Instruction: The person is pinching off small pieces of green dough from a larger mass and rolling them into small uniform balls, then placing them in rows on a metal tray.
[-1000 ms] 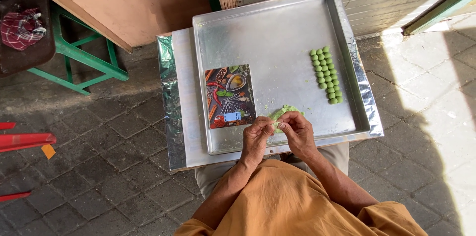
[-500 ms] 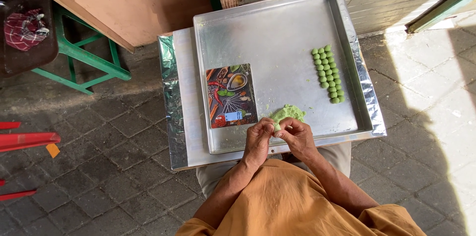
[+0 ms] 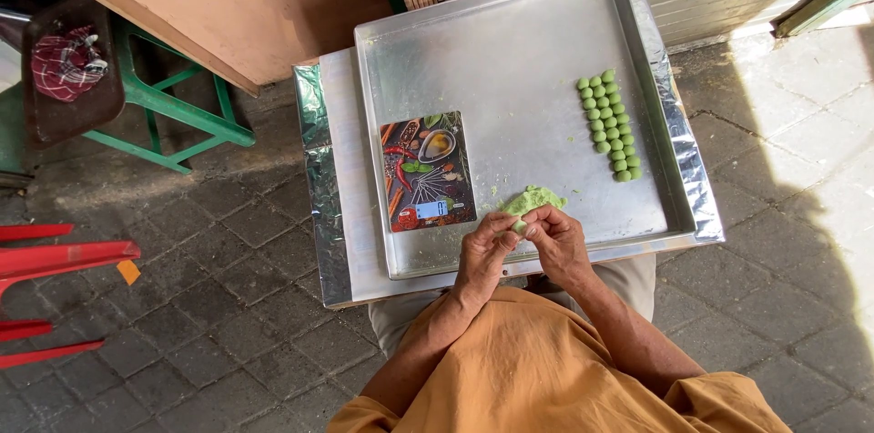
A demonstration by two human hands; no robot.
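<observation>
pinching green dough lump [image 3: 533, 202] (roundish, no clear axis), both hands [image 3: 523, 246]

A small piece of green dough [image 3: 519, 226] is pinched between the fingertips of the left hand [image 3: 484, 249] and the right hand [image 3: 555, 242], just over the near edge of the metal tray [image 3: 510, 41]. The rest of the green dough lump [image 3: 533, 199], soft and ragged, lies on the tray just beyond the hands. Two neat rows of small green dough balls [image 3: 607, 123] sit toward the tray's right side.
</observation>
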